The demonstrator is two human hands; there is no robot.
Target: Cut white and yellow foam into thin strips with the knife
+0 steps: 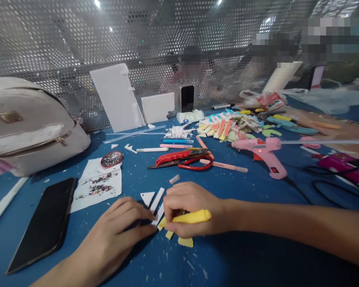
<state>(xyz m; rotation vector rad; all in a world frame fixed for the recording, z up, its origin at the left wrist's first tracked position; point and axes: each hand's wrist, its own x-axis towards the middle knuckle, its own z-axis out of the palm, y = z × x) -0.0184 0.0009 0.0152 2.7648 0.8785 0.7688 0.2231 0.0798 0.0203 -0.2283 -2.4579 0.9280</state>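
Observation:
My right hand (197, 199) is closed around a yellow marker (196, 216), tilted low over several small strips. With fingertips pinched at its near end, my left hand (116, 227) steadies a narrow white strip (159, 216) on the table. Another white strip (157, 200) and a white triangle (147, 198) lie just beyond the fingers. Yellow-coloured pieces (186, 241) rest beneath and beside my right hand, which partly hides them and the marker's tip. A loose marker cap (174, 179) is a little beyond my right hand.
Red-handled scissors (194, 161) and pens lie ahead. On the right is a pink glue gun (263, 151) with a trailing cord. A pile of coloured strips (227, 125) sits behind. Leftward are a phone (44, 223), a paper with beads (107, 187) and a white backpack (32, 131).

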